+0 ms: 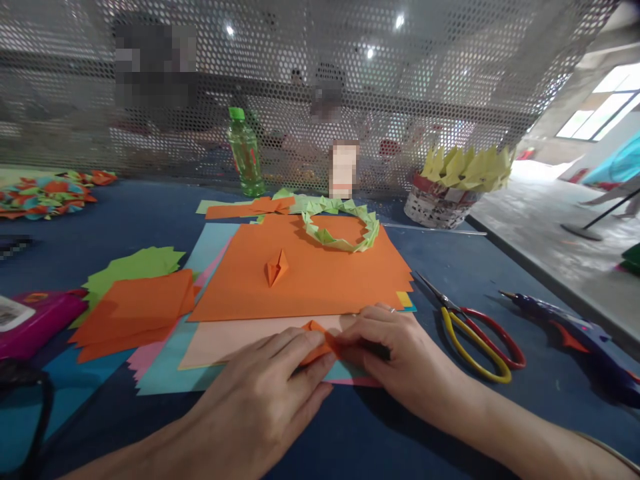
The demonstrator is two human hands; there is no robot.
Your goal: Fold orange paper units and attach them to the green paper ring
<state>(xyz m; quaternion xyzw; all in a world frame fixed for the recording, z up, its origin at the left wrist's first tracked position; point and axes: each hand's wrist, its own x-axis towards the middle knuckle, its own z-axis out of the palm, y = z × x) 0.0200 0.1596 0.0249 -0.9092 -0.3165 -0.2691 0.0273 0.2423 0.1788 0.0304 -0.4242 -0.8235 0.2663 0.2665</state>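
Observation:
Between my two hands is a small folded piece of orange paper, partly covered by the fingers. My left hand is closed on its left side, thumb and fingers pressing together. From the right, my right hand pinches the other end, a ring on one finger. Beneath lie stacked sheets, with pale pink paper nearest and orange paper above it. A finished-looking folded orange piece rests on the orange sheet. Behind it sits a ring of folded light green paper.
Scissors and a glue gun lie at right. Orange squares and green paper are at left, near a magenta object. A green bottle and a basket with yellow folded paper stand before a perforated metal panel.

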